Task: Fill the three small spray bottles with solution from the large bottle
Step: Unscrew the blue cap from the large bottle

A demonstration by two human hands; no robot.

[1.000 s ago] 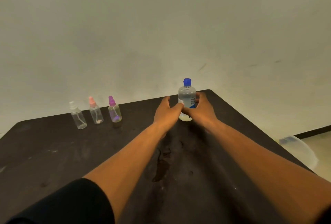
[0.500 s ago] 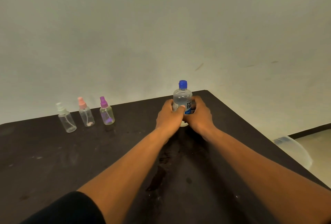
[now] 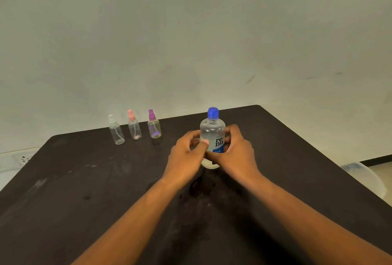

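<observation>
Both hands clasp one large clear plastic bottle with a blue screw cap (image 3: 212, 135), which stands upright on the dark, matte tabletop (image 3: 84, 190) near its far right corner. The left hand (image 3: 186, 158) curls round the bottle's left side, thumb laid across the front by the label; the right hand (image 3: 236, 154) curls round the right side, fingers wrapped behind and thumb at the lower front. The two hands lie close together, their thumbs nearly meeting over the blue-and-white label, which reads "re-nu". The cap is on. Both forearms reach in from the lower edge, bare.

Three small clear spray bottles stand upright in a row to the left of the large bottle, well apart from it and near the table's far edge: one with a white spray head (image 3: 115, 130), one with a pink spray head (image 3: 134, 126), and one with a purple spray head (image 3: 154, 124). Each has its head fitted. Whether they hold liquid cannot be told.

Count: two hands, one large bottle, three spray bottles. A pale plain wall (image 3: 191, 42) rises behind the table, and a translucent plastic tub (image 3: 360, 174) shows at the right edge, beyond the tabletop.
</observation>
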